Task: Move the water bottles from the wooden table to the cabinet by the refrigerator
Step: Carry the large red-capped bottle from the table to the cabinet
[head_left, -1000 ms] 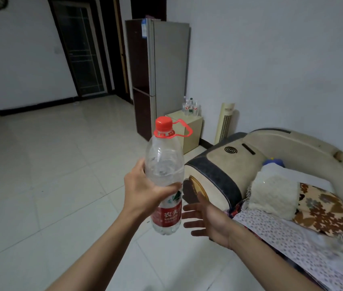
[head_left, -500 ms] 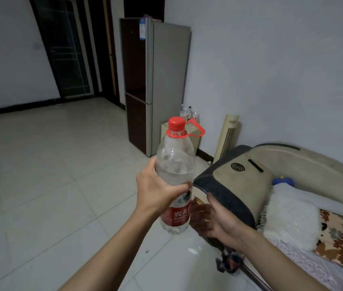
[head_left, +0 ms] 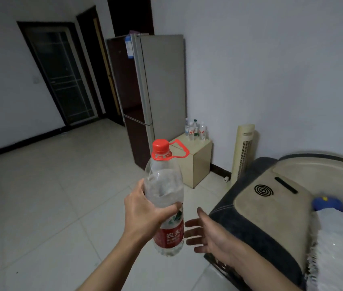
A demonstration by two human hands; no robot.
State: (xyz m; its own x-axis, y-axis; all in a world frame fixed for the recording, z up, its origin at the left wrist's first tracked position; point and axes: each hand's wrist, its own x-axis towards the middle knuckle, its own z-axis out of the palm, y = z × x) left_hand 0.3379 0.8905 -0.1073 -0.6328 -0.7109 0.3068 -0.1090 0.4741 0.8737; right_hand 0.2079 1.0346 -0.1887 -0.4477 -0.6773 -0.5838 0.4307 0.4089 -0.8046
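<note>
Bottle [head_left: 164, 198] clear, red cap, red label; cabinet [head_left: 195, 162] cream; refrigerator [head_left: 162, 87] grey.

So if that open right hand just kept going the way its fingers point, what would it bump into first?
The right hand points its fingers left, toward the clear plastic water bottle with the red cap held in the left hand. It would likely meet the bottle's red label first, though depth is unclear.

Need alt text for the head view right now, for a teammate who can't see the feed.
The left hand holds a large red-capped water bottle upright in a closed grip, while the right hand is open and empty beside it. Ahead, a small cream cabinet beside the refrigerator already carries several smaller bottles; a massage chair is on the right.
</note>
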